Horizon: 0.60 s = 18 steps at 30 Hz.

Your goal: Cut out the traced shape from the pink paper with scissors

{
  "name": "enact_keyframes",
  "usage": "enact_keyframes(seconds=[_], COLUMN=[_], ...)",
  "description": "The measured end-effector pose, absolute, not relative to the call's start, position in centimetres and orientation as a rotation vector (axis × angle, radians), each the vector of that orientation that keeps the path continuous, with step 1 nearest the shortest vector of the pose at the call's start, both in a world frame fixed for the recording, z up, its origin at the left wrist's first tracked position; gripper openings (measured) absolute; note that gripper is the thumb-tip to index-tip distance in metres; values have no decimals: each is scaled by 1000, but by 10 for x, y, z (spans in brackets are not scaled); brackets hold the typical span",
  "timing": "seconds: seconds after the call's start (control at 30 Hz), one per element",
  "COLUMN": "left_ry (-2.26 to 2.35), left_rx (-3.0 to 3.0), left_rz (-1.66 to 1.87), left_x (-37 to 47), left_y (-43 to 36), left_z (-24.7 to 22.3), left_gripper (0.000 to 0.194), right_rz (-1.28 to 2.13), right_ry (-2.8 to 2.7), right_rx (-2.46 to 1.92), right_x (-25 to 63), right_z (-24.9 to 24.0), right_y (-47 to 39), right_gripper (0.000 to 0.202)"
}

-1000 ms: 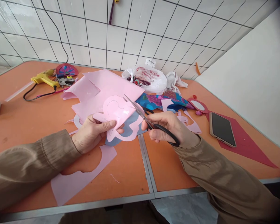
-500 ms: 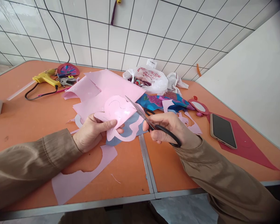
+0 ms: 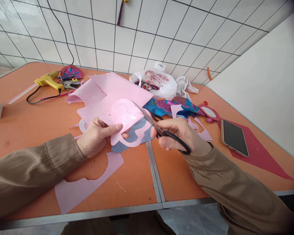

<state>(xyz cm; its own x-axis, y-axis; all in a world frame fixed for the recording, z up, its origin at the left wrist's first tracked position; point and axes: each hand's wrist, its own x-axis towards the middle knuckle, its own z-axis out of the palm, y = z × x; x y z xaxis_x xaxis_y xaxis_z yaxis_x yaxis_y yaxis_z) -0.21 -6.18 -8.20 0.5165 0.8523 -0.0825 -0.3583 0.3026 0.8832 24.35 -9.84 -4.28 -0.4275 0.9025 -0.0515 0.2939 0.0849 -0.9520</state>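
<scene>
My left hand [image 3: 99,135] pinches a pink cut-out sheet [image 3: 122,112] between thumb and fingers, and a curved outline is drawn on it. A narrow strip of the same pink material loops around its lower right side. Black-handled scissors [image 3: 172,138] are in my right hand [image 3: 180,135], fingers through the handle. Their blades point up and left, beside the cut-out's right edge; whether they touch it I cannot tell. Under the held piece lie a grey-blue piece [image 3: 120,148] and a large pink sheet [image 3: 112,86].
A pink offcut [image 3: 88,189] lies near the front edge. At the back left is a yellow glue gun [image 3: 49,81] beside keys [image 3: 71,84]. A white plastic bag [image 3: 164,85] and patterned blue fabric [image 3: 159,107] sit behind my right hand. A phone [image 3: 234,137] rests on red sheet material [image 3: 267,160].
The pink cut-out has tilted slightly in my left hand, its lower end shifting a little up and left. The scissors and my right hand look almost unchanged.
</scene>
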Motion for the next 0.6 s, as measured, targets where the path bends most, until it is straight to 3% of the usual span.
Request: enact_keyframes(seconds=[0.6], left_ry=[664], left_rx=[971], left_rz=[915], left_x=[-2], left_y=[-61], left_z=[-82], left_gripper=[19], right_rz=[1341], right_ry=[-1813], right_rx=[-1203], right_x=[243], right_z=[-41], right_y=[-100], right_gripper=[42])
